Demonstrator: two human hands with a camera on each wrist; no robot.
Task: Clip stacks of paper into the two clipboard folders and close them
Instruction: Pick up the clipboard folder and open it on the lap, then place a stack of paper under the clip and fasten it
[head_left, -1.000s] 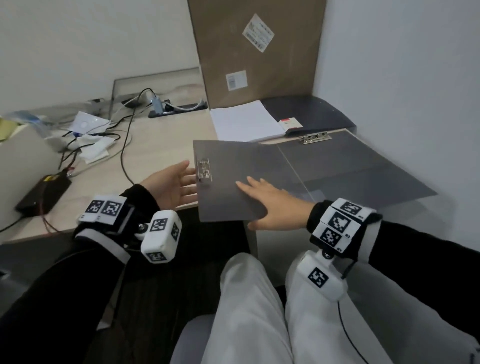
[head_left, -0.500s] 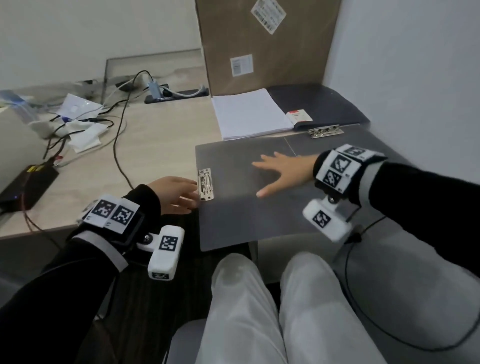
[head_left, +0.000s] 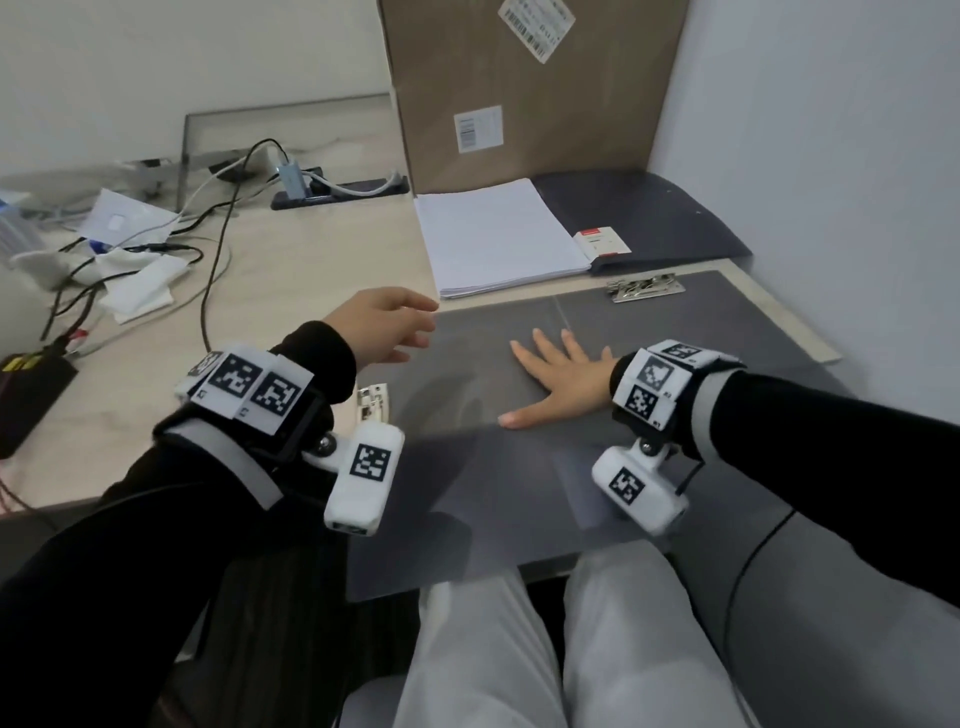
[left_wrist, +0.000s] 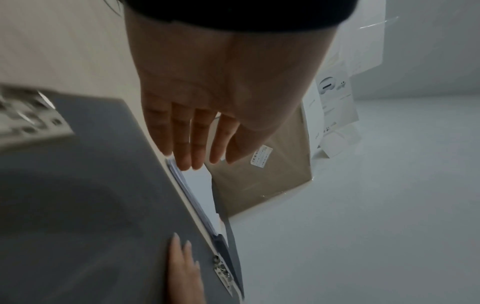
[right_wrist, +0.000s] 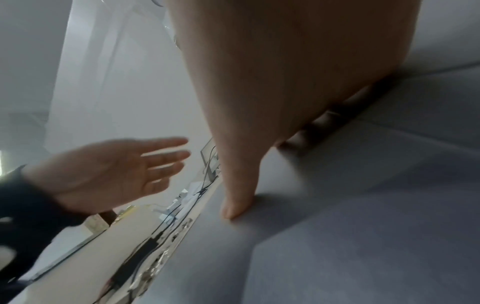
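Observation:
Two grey clipboard folders lie open and overlapping on the desk. The near folder (head_left: 457, 467) has its metal clip (head_left: 373, 404) at its left edge; the far folder (head_left: 727, 317) carries its clip (head_left: 644, 289) at its back edge. My right hand (head_left: 558, 382) lies flat on the near folder, fingers spread and straight. My left hand (head_left: 382, 327) hovers with relaxed fingers over the near folder's back left corner, holding nothing. A white paper stack (head_left: 493, 236) sits behind the folders, on a dark folder (head_left: 665, 218).
A tall cardboard box (head_left: 524, 88) leans against the wall behind the paper. Cables (head_left: 218, 244), crumpled white papers (head_left: 140, 291) and a black device (head_left: 26, 395) clutter the desk's left side. A wall (head_left: 831, 156) runs close on the right. My knees sit below the desk edge.
My left hand left the near folder's clip and rose forward toward the paper stack. My right hand slid farther onto the folder and stays flat. The camera tipped forward.

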